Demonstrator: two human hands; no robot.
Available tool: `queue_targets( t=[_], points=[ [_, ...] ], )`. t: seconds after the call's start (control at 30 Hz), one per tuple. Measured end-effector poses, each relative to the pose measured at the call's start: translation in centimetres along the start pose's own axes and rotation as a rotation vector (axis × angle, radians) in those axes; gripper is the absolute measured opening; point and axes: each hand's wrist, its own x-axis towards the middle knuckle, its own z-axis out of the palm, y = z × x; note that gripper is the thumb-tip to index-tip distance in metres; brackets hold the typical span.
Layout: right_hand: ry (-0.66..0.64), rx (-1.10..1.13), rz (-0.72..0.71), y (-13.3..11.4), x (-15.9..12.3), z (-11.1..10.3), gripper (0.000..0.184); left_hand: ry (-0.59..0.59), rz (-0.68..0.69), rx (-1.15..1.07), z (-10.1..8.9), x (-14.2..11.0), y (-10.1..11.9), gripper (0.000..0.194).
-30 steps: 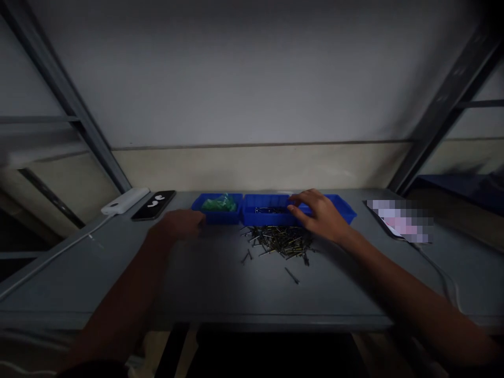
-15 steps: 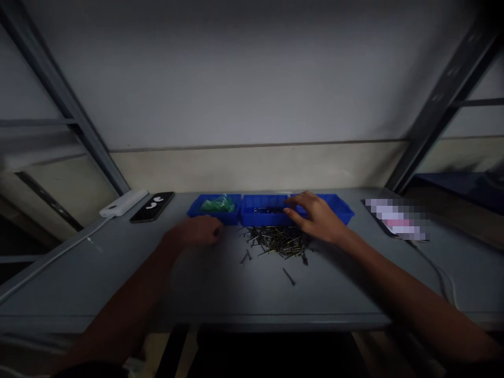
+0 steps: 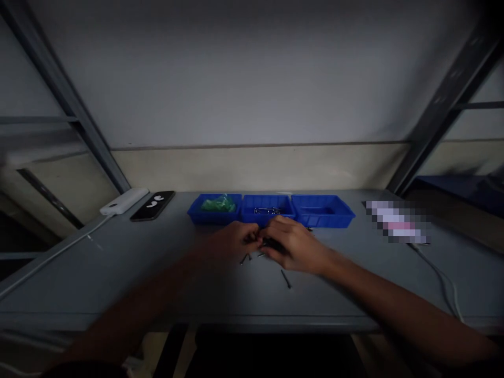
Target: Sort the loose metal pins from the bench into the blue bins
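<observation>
My left hand (image 3: 239,237) is closed, its fingertips against those of my right hand. What it may hold is hidden. My right hand (image 3: 293,244) curls over the pile of screws with thumb and fingers bent inward; a dark gap shows between them, and I cannot make out what is gripped. Both hands hide most of the pile. A few loose screws (image 3: 285,279) lie on the table in front. Just behind the hands, the middle blue bin (image 3: 271,201) holds several shiny screws (image 3: 268,210).
A left blue bin (image 3: 195,212) contains a green plastic bag (image 3: 219,203). The right blue bin (image 3: 323,216) stands beside the middle one. A phone with white earbuds (image 3: 153,206) and a white power bank (image 3: 125,201) lie left. Another phone (image 3: 396,221) with a cable lies right.
My right hand has come down and left from the middle bin's rim onto the pile. My left hand has moved right, and the two now meet over the screws.
</observation>
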Motion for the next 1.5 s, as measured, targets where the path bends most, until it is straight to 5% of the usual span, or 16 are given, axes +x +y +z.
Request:
queue_targets(
  t=[0.17,0.47,0.73,0.9,1.2,1.37,1.5],
  points=[
    [0.043,0.023,-0.006,0.3,-0.1,-0.1,0.018,0.000,0.013,-0.233,-0.6,0.0,0.0,0.022],
    [0.104,0.029,0.034,0.7,0.0,-0.2,0.014,0.121,0.041,-0.269,-0.9,0.0,0.1,0.022],
    [0.163,0.030,0.098,1.2,0.0,0.1,0.017,0.390,0.239,0.218,0.4,0.2,0.2,0.009],
    [0.241,0.043,0.164,0.9,-0.1,0.0,0.013,0.439,0.224,0.275,0.7,0.1,0.1,0.008],
    [0.197,0.038,0.019,1.1,-0.2,-0.6,0.010,0.366,0.139,0.105,0.9,0.0,1.0,0.020],
    [0.475,-0.040,0.103,1.2,-0.2,-1.7,0.010,0.221,0.068,0.014,2.3,0.3,1.0,0.028],
    [0.718,-0.190,0.228,1.2,-0.1,-2.8,0.012,0.085,0.306,0.230,3.9,0.1,1.3,0.025]
  ],
)
